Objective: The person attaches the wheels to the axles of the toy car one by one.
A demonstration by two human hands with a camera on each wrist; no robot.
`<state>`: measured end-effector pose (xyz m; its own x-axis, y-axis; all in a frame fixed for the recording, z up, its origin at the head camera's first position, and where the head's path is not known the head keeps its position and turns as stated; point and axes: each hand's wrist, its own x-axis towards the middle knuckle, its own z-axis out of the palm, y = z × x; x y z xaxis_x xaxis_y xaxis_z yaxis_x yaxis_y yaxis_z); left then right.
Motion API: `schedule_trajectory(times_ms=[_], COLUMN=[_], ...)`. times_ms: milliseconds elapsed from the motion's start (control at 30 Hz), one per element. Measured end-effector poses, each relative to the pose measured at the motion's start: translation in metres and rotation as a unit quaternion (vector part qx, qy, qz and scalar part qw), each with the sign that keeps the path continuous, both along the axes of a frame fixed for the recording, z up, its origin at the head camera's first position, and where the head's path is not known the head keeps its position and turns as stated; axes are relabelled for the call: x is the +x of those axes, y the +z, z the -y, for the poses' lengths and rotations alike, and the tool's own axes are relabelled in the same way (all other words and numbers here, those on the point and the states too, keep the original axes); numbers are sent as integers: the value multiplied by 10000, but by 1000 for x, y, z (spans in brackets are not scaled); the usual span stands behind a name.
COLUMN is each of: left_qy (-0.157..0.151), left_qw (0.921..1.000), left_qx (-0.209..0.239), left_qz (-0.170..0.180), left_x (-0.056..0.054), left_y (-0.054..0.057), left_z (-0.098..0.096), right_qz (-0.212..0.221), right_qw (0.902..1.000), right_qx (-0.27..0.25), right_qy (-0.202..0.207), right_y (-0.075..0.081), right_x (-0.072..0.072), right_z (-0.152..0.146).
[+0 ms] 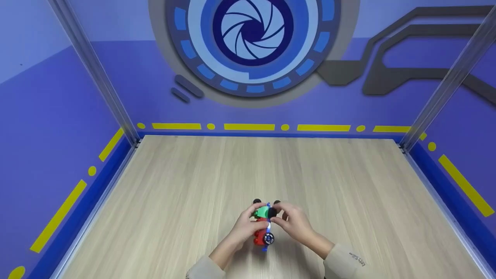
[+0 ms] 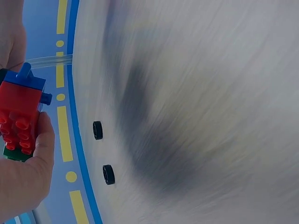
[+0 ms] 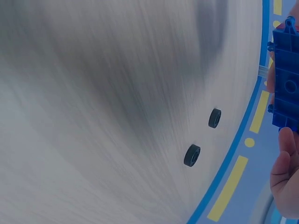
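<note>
In the head view my left hand (image 1: 245,226) grips a toy vehicle built of blocks. Its red bricks (image 1: 259,237) are nearest me, with a green brick (image 1: 262,212) beyond them. The long blue base (image 3: 286,77) with side pegs faces the right wrist camera. One black wheel (image 1: 268,238) sits on the near end of the base's right side. At the far end, my right hand (image 1: 296,223) pinches another black wheel (image 1: 272,212) against that same side. Red studs (image 2: 21,128) show above my left thumb (image 2: 44,140) in the left wrist view.
Two loose black wheels, a left one (image 1: 257,201) and a right one (image 1: 277,202), stand on the wooden table (image 1: 193,174) just beyond the hands. Blue printed panels (image 1: 116,77) enclose the table at the back and both sides, with metal posts (image 1: 97,69) at the corners.
</note>
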<state>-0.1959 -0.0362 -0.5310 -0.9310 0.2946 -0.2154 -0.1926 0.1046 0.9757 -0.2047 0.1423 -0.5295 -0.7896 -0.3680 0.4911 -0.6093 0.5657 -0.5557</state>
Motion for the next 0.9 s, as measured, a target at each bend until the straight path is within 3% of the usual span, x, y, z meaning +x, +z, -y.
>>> schedule_trajectory(times_ms=[367,667,767,900], left_qy=[-85,-265,-342,-442], left_qw=[9998,9990,9986,9980], left_qx=[-54,46,117,184], left_qz=[-146,-345,-394,-421], left_x=[0,-1,0,4], left_y=[0,2,6,21], left_z=[0,3,4,6], right_qz=[-102,-525,-667,-925], right_qw=[9999,9986,9977,9957], right_qx=[15,-4,5,-10], right_qy=[-57,-100,-114,-92], right_y=[1,4,4,5], right_x=[2,4,4,4], right_z=[2,5,6,7])
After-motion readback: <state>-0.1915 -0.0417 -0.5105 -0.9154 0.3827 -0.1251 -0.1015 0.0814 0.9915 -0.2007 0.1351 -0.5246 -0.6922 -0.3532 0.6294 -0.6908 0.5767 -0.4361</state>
